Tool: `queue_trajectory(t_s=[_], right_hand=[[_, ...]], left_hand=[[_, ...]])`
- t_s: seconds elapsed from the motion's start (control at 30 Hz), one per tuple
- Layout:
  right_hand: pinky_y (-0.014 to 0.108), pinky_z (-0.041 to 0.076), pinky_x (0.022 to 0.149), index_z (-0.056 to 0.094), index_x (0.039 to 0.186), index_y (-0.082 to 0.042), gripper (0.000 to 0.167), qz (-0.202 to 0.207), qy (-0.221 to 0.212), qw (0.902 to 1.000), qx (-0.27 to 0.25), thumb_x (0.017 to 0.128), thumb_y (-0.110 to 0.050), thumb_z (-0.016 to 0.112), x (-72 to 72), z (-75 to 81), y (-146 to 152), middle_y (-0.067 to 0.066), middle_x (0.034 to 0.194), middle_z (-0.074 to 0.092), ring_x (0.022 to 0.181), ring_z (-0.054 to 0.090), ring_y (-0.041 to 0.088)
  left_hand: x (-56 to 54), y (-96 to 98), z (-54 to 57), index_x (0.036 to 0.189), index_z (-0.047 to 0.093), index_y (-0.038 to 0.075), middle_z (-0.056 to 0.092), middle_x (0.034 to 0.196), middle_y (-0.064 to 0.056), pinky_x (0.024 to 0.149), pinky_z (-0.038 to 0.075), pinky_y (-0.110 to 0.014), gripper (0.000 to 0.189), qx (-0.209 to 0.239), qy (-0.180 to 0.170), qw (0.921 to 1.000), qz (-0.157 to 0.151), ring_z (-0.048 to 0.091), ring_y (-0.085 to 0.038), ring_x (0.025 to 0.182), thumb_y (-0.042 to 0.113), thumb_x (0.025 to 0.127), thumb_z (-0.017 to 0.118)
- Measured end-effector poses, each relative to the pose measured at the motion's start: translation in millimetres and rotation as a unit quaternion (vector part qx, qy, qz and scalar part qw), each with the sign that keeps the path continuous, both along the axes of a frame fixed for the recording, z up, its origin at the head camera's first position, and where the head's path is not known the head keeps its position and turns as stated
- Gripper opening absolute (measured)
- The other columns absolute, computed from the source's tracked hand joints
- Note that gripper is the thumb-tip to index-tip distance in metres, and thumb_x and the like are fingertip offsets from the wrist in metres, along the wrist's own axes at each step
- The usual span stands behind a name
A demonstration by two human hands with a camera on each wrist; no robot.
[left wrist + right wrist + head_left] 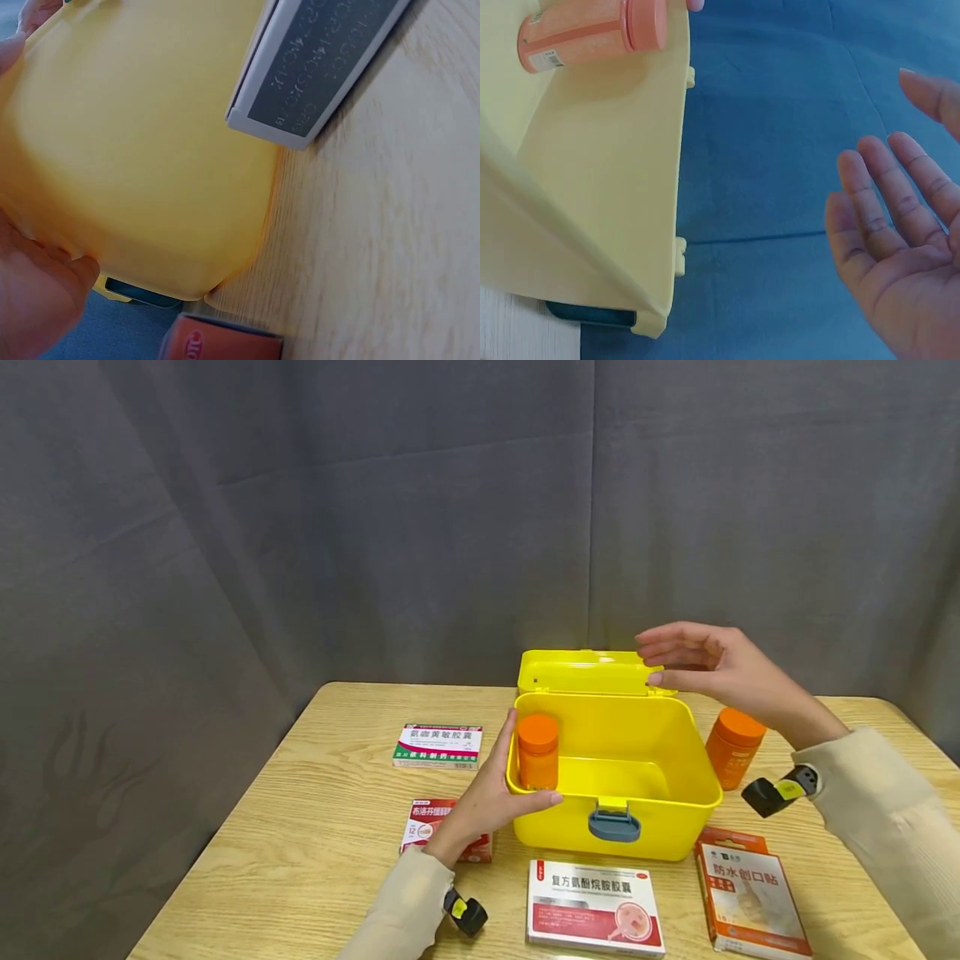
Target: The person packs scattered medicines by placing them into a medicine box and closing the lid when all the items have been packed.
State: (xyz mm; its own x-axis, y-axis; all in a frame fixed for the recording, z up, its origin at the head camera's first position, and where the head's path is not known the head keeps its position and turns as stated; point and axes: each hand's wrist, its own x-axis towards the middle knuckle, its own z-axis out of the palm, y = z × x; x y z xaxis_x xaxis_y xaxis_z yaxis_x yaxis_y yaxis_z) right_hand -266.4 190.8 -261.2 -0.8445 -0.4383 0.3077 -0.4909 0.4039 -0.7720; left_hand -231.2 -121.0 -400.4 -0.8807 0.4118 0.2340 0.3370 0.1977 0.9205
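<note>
A yellow storage box (615,827) with a grey-blue front latch stands on the table, its lid (592,672) folded back behind it. My left hand (487,793) grips the box's left side, the thumb over the front rim and the fingers along the side wall. Inside, at the left end, an orange bottle (538,760) with an orange cap stands upright; the right wrist view also shows this bottle (592,34). Above the box's right rear corner, my right hand (720,664) is raised with nothing in it. Its fingers are loosely bent and apart from the thumb.
A second orange bottle (735,747) stands right of the box. An orange-and-white bandage box (753,897) lies at front right, a red-and-white medicine box (594,910) in front. To the left lie a red box (423,835), partly behind my left hand, and a white-and-green box (438,747).
</note>
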Motion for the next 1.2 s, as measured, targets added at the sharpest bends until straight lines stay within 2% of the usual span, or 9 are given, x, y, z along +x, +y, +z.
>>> queue_trajectory(t_s=[0.23,0.53,0.63,0.83,1.0,1.2], right_hand=[[0.023,0.053,0.082,0.056,0.132,-0.012,0.043,-0.025,0.008,0.9996,-0.010,0.092,-0.014,0.069,2.5,-6.5,15,0.002,0.120,0.064,0.103,0.063,0.017],[0.018,0.050,0.084,0.055,0.134,-0.013,0.045,-0.076,0.013,0.9970,-0.005,0.091,-0.018,0.069,3.9,-21.4,32,0.000,0.124,0.063,0.105,0.062,0.011],[0.017,0.050,0.083,0.054,0.135,-0.013,0.045,-0.079,0.012,0.9968,-0.010,0.092,-0.017,0.068,4.6,-25.3,38,0.001,0.125,0.062,0.105,0.062,0.009],[0.016,0.050,0.082,0.054,0.135,-0.010,0.042,-0.073,0.009,0.9971,-0.020,0.094,-0.014,0.065,6.6,-31.6,49,-0.005,0.122,0.063,0.105,0.062,0.007],[0.015,0.048,0.084,0.053,0.135,-0.009,0.042,-0.082,0.009,0.9962,-0.026,0.095,-0.016,0.064,8.8,-40.3,55,-0.005,0.127,0.060,0.106,0.061,0.005],[0.014,0.048,0.083,0.053,0.135,-0.007,0.042,-0.089,0.009,0.9952,-0.040,0.095,-0.012,0.063,9.3,-50.7,63,-0.006,0.127,0.060,0.105,0.062,0.005]], left_hand=[[2.1,-1.3,1.3,0.156,-0.002,0.032,0.017,0.157,0.010,0.112,0.021,-0.051,0.110,0.005,0.007,1.0000,0.002,0.031,-0.015,0.137,0.034,0.081,0.078],[1.3,-3.3,1.1,0.156,-0.003,0.033,0.014,0.159,0.008,0.113,0.019,-0.052,0.110,-0.001,0.009,1.0000,0.004,0.029,-0.014,0.138,0.033,0.080,0.078],[1.0,-3.4,1.3,0.156,-0.004,0.032,0.014,0.159,0.008,0.113,0.019,-0.051,0.111,0.000,0.005,1.0000,0.002,0.029,-0.015,0.138,0.030,0.080,0.078],[-0.8,-3.2,2.4,0.156,-0.006,0.023,0.012,0.160,-0.001,0.113,0.018,-0.051,0.114,-0.002,-0.012,0.9999,-0.005,0.027,-0.021,0.140,0.021,0.080,0.078],[1.8,-3.7,2.1,0.156,-0.004,0.030,0.015,0.159,0.007,0.113,0.020,-0.048,0.111,0.007,-0.006,1.0000,-0.002,0.030,-0.015,0.138,0.028,0.081,0.078],[18.8,-4.0,27.8,0.156,-0.005,0.017,0.015,0.159,-0.005,0.113,0.021,-0.050,0.110,0.017,-0.012,0.9996,-0.019,0.032,-0.024,0.138,0.024,0.082,0.076]])
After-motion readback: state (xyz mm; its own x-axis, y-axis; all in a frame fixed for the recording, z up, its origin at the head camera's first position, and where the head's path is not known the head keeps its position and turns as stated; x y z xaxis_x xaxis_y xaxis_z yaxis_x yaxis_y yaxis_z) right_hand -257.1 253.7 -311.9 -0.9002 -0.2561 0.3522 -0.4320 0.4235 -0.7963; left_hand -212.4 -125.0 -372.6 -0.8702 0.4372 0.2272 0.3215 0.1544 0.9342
